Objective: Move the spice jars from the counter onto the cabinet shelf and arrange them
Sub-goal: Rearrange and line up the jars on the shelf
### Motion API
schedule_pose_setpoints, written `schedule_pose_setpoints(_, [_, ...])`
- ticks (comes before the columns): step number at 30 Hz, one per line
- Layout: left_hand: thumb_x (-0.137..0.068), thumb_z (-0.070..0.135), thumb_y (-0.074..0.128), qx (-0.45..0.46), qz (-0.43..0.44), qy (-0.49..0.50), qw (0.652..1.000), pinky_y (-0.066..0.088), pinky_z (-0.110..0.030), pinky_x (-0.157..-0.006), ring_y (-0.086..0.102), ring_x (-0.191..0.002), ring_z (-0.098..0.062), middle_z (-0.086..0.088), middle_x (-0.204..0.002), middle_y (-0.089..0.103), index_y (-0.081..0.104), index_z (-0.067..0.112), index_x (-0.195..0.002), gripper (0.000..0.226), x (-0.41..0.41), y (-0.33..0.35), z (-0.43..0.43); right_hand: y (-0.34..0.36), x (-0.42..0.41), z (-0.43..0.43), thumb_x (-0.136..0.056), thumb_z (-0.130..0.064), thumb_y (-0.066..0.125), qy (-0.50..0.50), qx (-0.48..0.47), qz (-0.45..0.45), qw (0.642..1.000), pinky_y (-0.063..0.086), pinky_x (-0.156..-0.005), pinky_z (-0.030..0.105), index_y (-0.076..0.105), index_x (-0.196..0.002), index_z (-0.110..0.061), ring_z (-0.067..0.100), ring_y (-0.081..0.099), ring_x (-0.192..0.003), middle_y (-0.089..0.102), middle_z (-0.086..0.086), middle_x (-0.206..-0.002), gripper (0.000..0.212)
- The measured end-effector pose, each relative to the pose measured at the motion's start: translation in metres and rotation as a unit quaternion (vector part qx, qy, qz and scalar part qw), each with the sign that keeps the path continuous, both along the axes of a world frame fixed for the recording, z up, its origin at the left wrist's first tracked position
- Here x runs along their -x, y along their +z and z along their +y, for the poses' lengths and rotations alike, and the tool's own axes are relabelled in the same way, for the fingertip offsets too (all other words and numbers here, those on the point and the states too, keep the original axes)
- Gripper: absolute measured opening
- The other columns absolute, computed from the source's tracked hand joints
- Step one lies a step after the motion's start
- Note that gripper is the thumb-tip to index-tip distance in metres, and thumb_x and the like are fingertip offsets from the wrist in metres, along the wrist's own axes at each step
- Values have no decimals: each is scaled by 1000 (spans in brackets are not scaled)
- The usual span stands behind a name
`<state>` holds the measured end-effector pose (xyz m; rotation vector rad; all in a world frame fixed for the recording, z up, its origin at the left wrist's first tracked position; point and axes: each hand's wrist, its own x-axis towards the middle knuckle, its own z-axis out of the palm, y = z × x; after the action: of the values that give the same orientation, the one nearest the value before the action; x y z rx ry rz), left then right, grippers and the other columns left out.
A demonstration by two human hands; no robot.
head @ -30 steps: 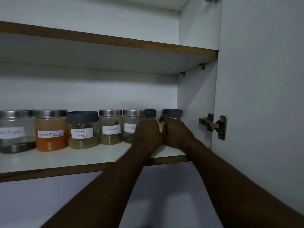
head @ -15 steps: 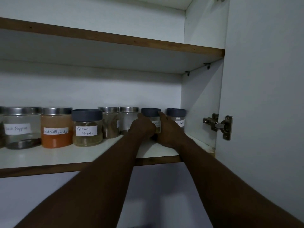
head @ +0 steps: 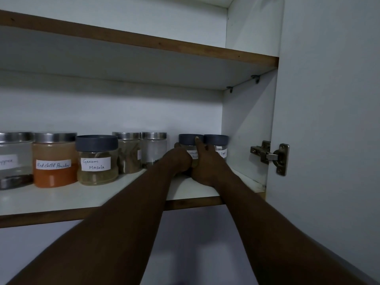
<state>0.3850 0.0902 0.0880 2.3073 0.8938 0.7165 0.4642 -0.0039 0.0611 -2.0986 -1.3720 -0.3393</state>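
The white cabinet door stands open at the right. The lower shelf carries a row of spice jars, among them the Red Chilli Powder jar and the Garam Masala jar. Near the right wall a grey-lidded jar stands on the shelf, just beside the end jar. The left hand and right hand both grip it, the right thumb lying against its lid.
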Motion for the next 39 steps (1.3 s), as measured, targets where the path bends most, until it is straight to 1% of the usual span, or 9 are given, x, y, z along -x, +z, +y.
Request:
schedule_pose_setpoints(2, [-99,18,57,9,15,-10,1000,40,-34,-104,51,-129,-31,-19,-141,50,18,2,-151,67,-1,0,2,0,-1,0,-87,-29,79,-1,-2,-4,1000,35,-118,41,-4,-163,-23,36,38,-143,23,21,-162,113])
schedule_pose_setpoints(6, [-95,18,63,-1,31,-6,999,39,-38,-109,49,-130,-33,-20,-143,48,13,-1,-151,78,-1,-1,0,-2,-1,-1,-86,-29,79,1,-15,-7,1000,38,-113,37,1,-164,-21,34,44,-138,33,21,-156,110])
schedule_pose_setpoints(14, [-96,21,62,-16,26,-2,1000,42,-40,-108,51,-129,-34,-20,-141,50,27,-2,-144,64,3,-4,-2,-1,0,-2,-85,-29,79,-7,-24,-16,1000,40,-106,35,6,-163,-18,33,49,-132,42,20,-150,108])
schedule_pose_setpoints(18, [-99,22,57,-78,44,1,996,45,-36,-99,52,-124,-34,-22,-138,48,38,-7,-139,52,14,-10,-4,-1,2,-5,-80,-31,83,-11,-54,-7,998,40,-109,37,19,-160,-13,33,48,-134,44,17,-151,104])
schedule_pose_setpoints(24, [-101,24,54,-163,121,-16,979,43,-30,-97,53,-125,-33,-23,-139,49,47,-5,-138,47,19,-10,-5,0,7,-7,-81,-28,82,1,-46,6,999,41,-113,39,14,-162,-12,29,50,-135,48,15,-151,106])
schedule_pose_setpoints(27, [-103,16,43,-230,158,-13,960,44,-40,-106,53,-127,-36,-22,-139,54,50,-2,-138,40,16,-9,-4,0,6,-7,-82,-27,80,0,-37,7,999,43,-111,38,16,-161,-14,29,53,-132,52,14,-147,103])
schedule_pose_setpoints(29, [-105,16,42,-212,115,-24,970,42,-39,-107,51,-129,-35,-22,-139,54,51,-1,-138,39,15,-9,-2,1,5,-6,-83,-27,80,3,-40,4,999,43,-109,36,18,-161,-14,29,53,-131,53,14,-147,100])
schedule_pose_setpoints(33, [-105,23,45,-46,40,-50,997,41,-33,-104,52,-125,-32,-24,-135,56,56,-5,-133,41,17,-11,0,0,4,-6,-84,-27,79,5,-31,-1,1000,42,-109,34,16,-162,-12,29,53,-132,53,15,-147,101])
schedule_pose_setpoints(39, [-104,24,49,-23,-5,-47,999,44,-34,-104,53,-125,-32,-23,-138,51,52,-5,-137,44,18,-11,-2,0,5,-8,-80,-25,82,14,-64,-3,998,48,-106,40,27,-156,-13,31,56,-126,55,14,-141,95])
